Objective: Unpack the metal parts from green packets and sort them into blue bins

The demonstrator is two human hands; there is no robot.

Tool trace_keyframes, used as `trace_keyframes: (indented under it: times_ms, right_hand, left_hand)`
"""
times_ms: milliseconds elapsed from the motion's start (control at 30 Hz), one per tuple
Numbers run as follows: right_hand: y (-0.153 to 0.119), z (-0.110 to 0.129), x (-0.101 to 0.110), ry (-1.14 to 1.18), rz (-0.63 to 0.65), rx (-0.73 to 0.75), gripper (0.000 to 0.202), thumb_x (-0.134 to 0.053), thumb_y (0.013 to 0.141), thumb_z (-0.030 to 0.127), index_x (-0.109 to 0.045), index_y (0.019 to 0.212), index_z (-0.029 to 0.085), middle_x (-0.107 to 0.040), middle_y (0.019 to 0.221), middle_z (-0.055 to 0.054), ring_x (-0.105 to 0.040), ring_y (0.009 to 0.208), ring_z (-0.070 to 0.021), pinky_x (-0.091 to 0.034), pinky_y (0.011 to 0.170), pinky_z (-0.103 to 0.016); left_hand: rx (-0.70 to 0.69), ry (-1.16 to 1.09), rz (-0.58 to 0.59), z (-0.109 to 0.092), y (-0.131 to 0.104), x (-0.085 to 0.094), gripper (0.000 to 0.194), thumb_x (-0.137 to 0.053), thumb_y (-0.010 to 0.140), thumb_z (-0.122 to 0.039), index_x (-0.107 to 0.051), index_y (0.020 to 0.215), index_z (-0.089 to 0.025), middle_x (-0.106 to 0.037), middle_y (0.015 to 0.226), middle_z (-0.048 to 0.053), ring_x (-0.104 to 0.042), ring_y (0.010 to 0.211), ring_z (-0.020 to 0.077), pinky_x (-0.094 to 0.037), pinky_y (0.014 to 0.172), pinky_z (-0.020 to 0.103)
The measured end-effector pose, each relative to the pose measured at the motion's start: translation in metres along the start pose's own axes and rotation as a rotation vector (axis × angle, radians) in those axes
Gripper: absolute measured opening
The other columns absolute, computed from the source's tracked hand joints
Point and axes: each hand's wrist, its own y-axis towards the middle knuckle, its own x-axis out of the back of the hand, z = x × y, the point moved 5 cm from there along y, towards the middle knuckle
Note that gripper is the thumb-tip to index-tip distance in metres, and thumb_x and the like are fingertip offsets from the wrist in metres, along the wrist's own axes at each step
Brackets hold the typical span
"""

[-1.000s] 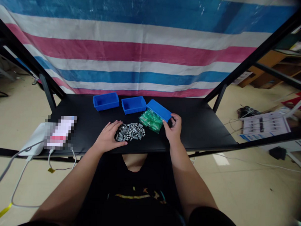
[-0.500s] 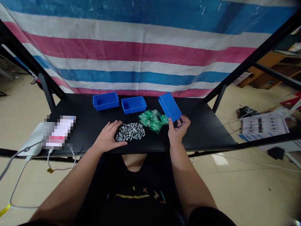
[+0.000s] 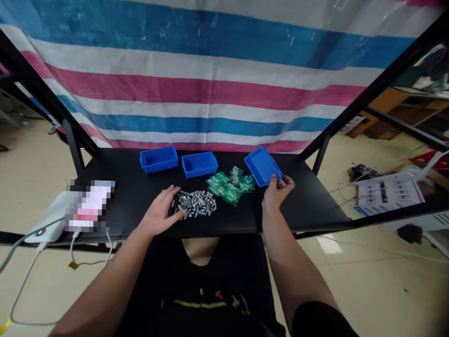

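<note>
My right hand (image 3: 276, 192) grips the near edge of a blue plastic bin (image 3: 263, 166), which is tilted up with its open side facing me, to the right of a heap of small green packets (image 3: 229, 185). My left hand (image 3: 160, 211) lies flat on the black table (image 3: 304, 201), fingers apart, touching the left side of a pile of small grey metal parts (image 3: 196, 203). Two more blue bins, one at the back left (image 3: 159, 159) and one beside it (image 3: 199, 164), stand upright behind the piles.
A white device with cables (image 3: 48, 216) lies at the table's left end, next to a blurred-out patch. Black frame posts (image 3: 72, 146) rise at both back corners. A striped tarp (image 3: 198, 84) hangs behind. Papers and shelving stand on the floor at the right.
My right hand has carried the blue bin off the green packets, up and to the right, turning its open side toward me. The left hand stays by the metal parts.
</note>
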Motion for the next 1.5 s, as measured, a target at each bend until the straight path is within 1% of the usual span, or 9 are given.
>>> trace_keyframes:
  times_ms: [167,300,500,733,900,1167,1267,1400,1500]
  right_hand:
    - [0.038,-0.022,-0.025,-0.139,0.079,-0.032,0.062,-0.068,0.083,0.057,-0.044,0.128,0.021,-0.068,0.105,-0.007,-0.07,0.096,-0.0245,-0.055,0.096,-0.049]
    - [0.05,-0.025,-0.048,-0.399,0.186,0.042,0.067,-0.071,0.079,0.054,-0.053,0.131,0.018,-0.066,0.12,-0.014,-0.066,0.112,-0.0309,-0.047,0.107,-0.055]
    - [0.039,-0.018,-0.066,-0.561,0.362,0.202,0.068,-0.061,0.087,0.055,-0.051,0.141,0.015,-0.055,0.142,-0.022,-0.052,0.135,-0.036,-0.037,0.118,-0.057]
    - [0.029,-0.009,-0.067,-0.516,0.521,0.177,0.061,-0.062,0.088,0.057,-0.054,0.136,0.021,-0.067,0.125,-0.015,-0.066,0.111,-0.0329,-0.051,0.101,-0.052]
    - [0.021,-0.008,-0.075,-0.583,0.723,0.159,0.053,-0.055,0.094,0.059,-0.057,0.134,0.025,-0.071,0.12,-0.013,-0.069,0.107,-0.0348,-0.053,0.098,-0.053]
    - [0.012,-0.015,-0.078,-0.44,0.838,0.154,0.062,-0.059,0.092,0.062,-0.042,0.139,0.025,-0.064,0.138,-0.017,-0.064,0.126,-0.0337,-0.048,0.108,-0.054]
    - [0.015,-0.019,-0.077,-0.349,0.8,0.139,0.054,-0.061,0.091,0.06,-0.044,0.129,0.026,-0.066,0.134,-0.016,-0.065,0.125,-0.0307,-0.047,0.109,-0.052]
    - [0.031,-0.023,-0.065,-0.172,0.509,0.086,0.033,-0.055,0.092,0.057,-0.046,0.101,0.026,-0.072,0.106,-0.008,-0.071,0.096,-0.0225,-0.056,0.094,-0.042]
    - [0.041,-0.026,-0.053,-0.126,0.324,0.027,0.032,-0.054,0.09,0.057,-0.046,0.09,0.026,-0.067,0.089,-0.002,-0.066,0.078,-0.0176,-0.057,0.078,-0.034]
  left_hand:
    - [0.012,-0.047,-0.025,0.004,-0.001,0.0,0.069,-0.057,0.096,-0.054,-0.039,0.154,-0.022,-0.045,0.159,0.014,-0.036,0.153,0.0311,-0.034,0.125,0.052]
    - [0.028,-0.078,-0.036,0.007,-0.002,0.001,0.068,-0.057,0.096,-0.051,-0.038,0.154,-0.022,-0.043,0.16,0.015,-0.035,0.152,0.0319,-0.033,0.125,0.053]
    - [0.065,-0.211,-0.127,0.011,-0.003,0.005,0.056,-0.056,0.097,-0.043,-0.041,0.147,-0.022,-0.05,0.152,0.015,-0.038,0.151,0.0304,-0.034,0.124,0.052]
    - [0.201,-0.355,-0.322,0.034,0.0,0.002,0.016,-0.05,0.099,-0.039,-0.048,0.103,-0.024,-0.064,0.127,0.012,-0.051,0.14,0.028,-0.045,0.114,0.049]
    - [0.223,-0.348,-0.368,0.036,0.0,0.003,0.017,-0.049,0.1,-0.04,-0.049,0.095,-0.024,-0.065,0.119,0.011,-0.058,0.129,0.0265,-0.047,0.108,0.045]
    - [0.14,-0.153,-0.396,0.02,0.004,0.02,0.015,-0.051,0.098,-0.036,-0.051,0.089,-0.024,-0.065,0.106,0.007,-0.062,0.111,0.024,-0.048,0.101,0.041]
    - [0.075,0.005,-0.413,0.013,0.017,0.035,0.017,-0.053,0.096,-0.035,-0.052,0.084,-0.024,-0.065,0.103,0.007,-0.061,0.103,0.0245,-0.048,0.097,0.042]
    - [-0.003,0.187,-0.352,0.005,0.053,0.048,0.016,-0.06,0.091,-0.038,-0.059,0.096,-0.023,-0.066,0.115,0.009,-0.06,0.115,0.0283,-0.045,0.105,0.045]
    - [0.037,0.262,-0.303,0.008,0.086,0.048,0.043,-0.067,0.086,-0.048,-0.061,0.12,-0.022,-0.061,0.132,0.014,-0.05,0.136,0.0341,-0.039,0.116,0.049]
